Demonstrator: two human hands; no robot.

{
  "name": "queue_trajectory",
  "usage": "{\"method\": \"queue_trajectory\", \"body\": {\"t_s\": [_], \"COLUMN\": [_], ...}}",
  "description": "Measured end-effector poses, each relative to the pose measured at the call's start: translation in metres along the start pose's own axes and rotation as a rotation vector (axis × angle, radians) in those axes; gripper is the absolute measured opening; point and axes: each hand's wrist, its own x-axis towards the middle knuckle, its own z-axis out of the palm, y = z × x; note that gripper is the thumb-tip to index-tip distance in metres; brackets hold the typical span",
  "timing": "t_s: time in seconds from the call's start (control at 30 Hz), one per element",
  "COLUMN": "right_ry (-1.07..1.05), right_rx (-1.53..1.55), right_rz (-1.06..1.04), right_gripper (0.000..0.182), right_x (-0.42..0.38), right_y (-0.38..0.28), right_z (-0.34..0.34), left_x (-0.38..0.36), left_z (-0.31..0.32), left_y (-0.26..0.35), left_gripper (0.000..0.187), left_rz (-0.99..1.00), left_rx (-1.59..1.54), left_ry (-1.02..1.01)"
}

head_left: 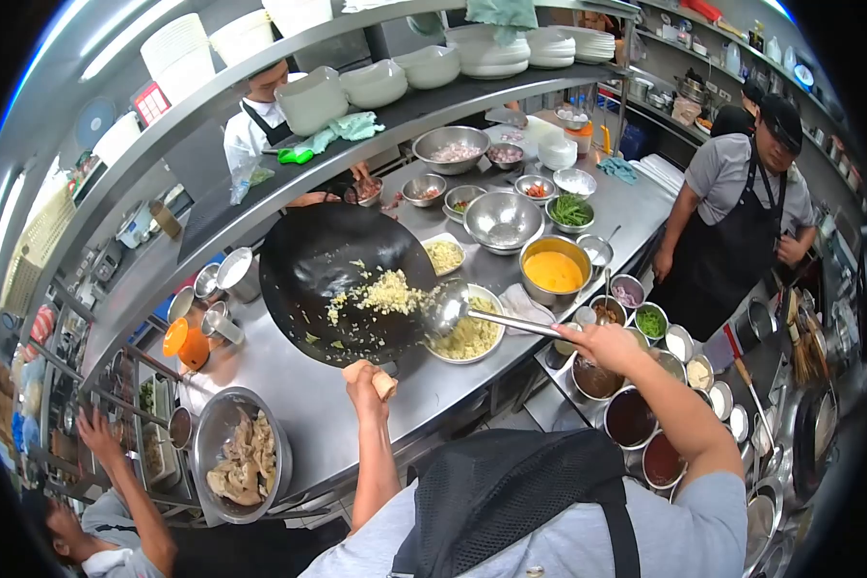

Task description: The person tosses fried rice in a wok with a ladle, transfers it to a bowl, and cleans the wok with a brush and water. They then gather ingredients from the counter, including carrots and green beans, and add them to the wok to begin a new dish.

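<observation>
My left hand [368, 387] is closed round the wooden handle [384, 383] of a large black wok [308, 255], which is tilted over the steel counter. Chopped pale yellow food [390, 292] lies in the wok. My right hand [599, 345] grips the long handle of a metal ladle [447, 310]. The ladle's bowl is at the wok's right edge, above a white plate [499, 337] heaped with similar chopped food [467, 339].
A bowl of meat [246, 453] stands front left. Right of the wok are an empty steel bowl [503, 220] and a pot of orange liquid [555, 270]. Sauce containers [629, 416] line the right. Co-workers stand right, behind the shelf [212, 207], and lower left.
</observation>
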Motion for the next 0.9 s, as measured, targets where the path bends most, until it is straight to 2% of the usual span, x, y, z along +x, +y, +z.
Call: {"method": "queue_trajectory", "body": {"t_s": [0.03,0.1,0.17,0.2,0.23,0.27,0.3,0.37,0.43,0.47,0.57,0.63,0.77,0.83,0.9], "right_ry": [-0.023,0.062,0.074,0.076,0.18,0.085,0.159,0.182,0.211,0.243,0.096,0.1,0.052,0.196,0.158], "right_rx": [-0.064,-0.119,-0.022,0.077,0.268,0.329,0.418,0.511,0.482,0.452,0.267,0.242,0.183,0.432,0.542], "right_rz": [0.02,-0.017,0.006,0.021,-0.05,0.058,0.012,0.061,0.057,0.057,0.117,0.106,0.124,-0.049,-0.115], "right_gripper": [0.065,0.067,0.066,0.065,0.064,0.064,0.065,0.065,0.065,0.064,0.059,0.059,0.058,0.059,0.061], "right_x": [0.003,0.012,0.037,0.054,0.075,0.081,0.095,0.098,0.087,0.078,0.027,0.009,0.041,0.081,0.117], "right_y": [0.002,0.003,-0.012,-0.021,-0.024,-0.051,-0.06,-0.08,-0.073,-0.063,-0.034,-0.016,-0.037,-0.061,-0.092], "right_z": [-0.013,-0.02,-0.012,0.002,0.034,0.022,0.044,0.062,0.089,0.101,0.079,0.073,0.031,0.038,0.045], "left_x": [0.002,0.004,-0.003,-0.001,-0.005,-0.012,-0.018,-0.024,-0.023,-0.028,-0.012,-0.005,-0.001,-0.003,-0.01], "left_z": [-0.003,-0.011,-0.014,-0.024,-0.026,-0.028,-0.027,-0.023,-0.019,-0.007,0.001,0.002,-0.003,-0.008,-0.013], "left_y": [0.002,0.003,0.008,0.006,0.006,0.008,0.011,0.009,0.008,0.015,0.019,0.026,0.029,0.024,0.019], "left_gripper": [0.013,0.013,0.013,0.012,0.012,0.013,0.014,0.016,0.015,0.016,0.014,0.013,0.013,0.013,0.015], "left_rz": [0.0,0.016,-0.016,-0.036,-0.036,-0.063,-0.092,-0.092,-0.087,-0.081,-0.014,-0.018,-0.025,-0.046,-0.13], "left_rx": [0.021,0.023,0.008,0.009,0.004,0.003,0.002,-0.005,-0.054,-0.063,-0.003,0.037,0.119,0.118,0.011], "left_ry": [0.024,0.049,0.016,-0.045,-0.046,-0.067,-0.087,-0.086,-0.125,-0.081,-0.093,-0.053,-0.066,-0.064,-0.08]}}
